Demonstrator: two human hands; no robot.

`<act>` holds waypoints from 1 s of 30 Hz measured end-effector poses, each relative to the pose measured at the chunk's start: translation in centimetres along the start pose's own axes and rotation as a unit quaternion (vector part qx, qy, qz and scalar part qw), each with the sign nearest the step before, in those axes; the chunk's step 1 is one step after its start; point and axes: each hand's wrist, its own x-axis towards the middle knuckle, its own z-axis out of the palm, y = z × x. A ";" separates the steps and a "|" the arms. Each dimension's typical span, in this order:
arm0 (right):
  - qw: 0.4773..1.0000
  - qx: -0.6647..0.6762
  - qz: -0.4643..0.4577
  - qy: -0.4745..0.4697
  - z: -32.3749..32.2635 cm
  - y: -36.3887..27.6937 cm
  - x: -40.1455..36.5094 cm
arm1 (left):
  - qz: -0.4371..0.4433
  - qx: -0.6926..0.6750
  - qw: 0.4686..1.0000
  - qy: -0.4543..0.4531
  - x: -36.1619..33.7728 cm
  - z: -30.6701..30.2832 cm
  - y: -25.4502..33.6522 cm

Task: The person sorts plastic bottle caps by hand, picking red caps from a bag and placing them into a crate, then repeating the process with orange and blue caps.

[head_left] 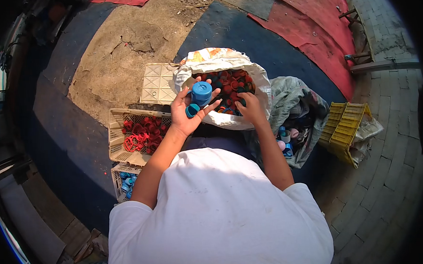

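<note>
My left hand (185, 113) is palm up and holds a blue lidded plastic piece (202, 93), which looks like a large cap or small cup. Lower in the same palm lies a teal cap (192, 110). At the right of the open white sack (230, 120), my right hand (252, 109) has its fingers curled around a dark green cap (242, 102). Inside the sack are many loose caps (228, 83), mostly red, with some green and orange ones.
Left of the sack, a cream crate (114, 132) contains red plastic pieces; a smaller crate (119, 187) has blue ones. A pale crate (157, 84) lies behind. To the right are a grey-green sack (311, 126) of mixed pieces and yellow crates (347, 125).
</note>
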 end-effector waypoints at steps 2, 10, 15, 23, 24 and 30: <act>0.999 -0.003 0.014 -0.047 1.5 1.0 0.4 | 0.011 0.008 1.000 0.004 -0.4 -0.1 0.2; 0.988 -0.071 0.117 -0.073 4.8 2.6 7.4 | 0.032 0.018 0.999 0.036 -2.0 -0.1 0.7; 0.983 -0.119 0.134 -0.036 6.4 4.7 13.6 | 0.029 0.049 0.997 0.057 -3.0 -0.1 0.6; 0.989 -0.103 0.096 -0.035 10.9 11.1 17.9 | 0.047 0.017 0.996 0.072 -5.5 -1.0 1.1; 0.991 -0.099 0.083 -0.028 10.9 11.0 18.1 | 0.052 0.007 0.995 0.081 -5.8 -1.3 1.0; 0.983 -0.164 -0.048 0.072 10.9 10.9 18.3 | 0.051 -0.013 0.995 0.090 -6.0 -2.6 0.3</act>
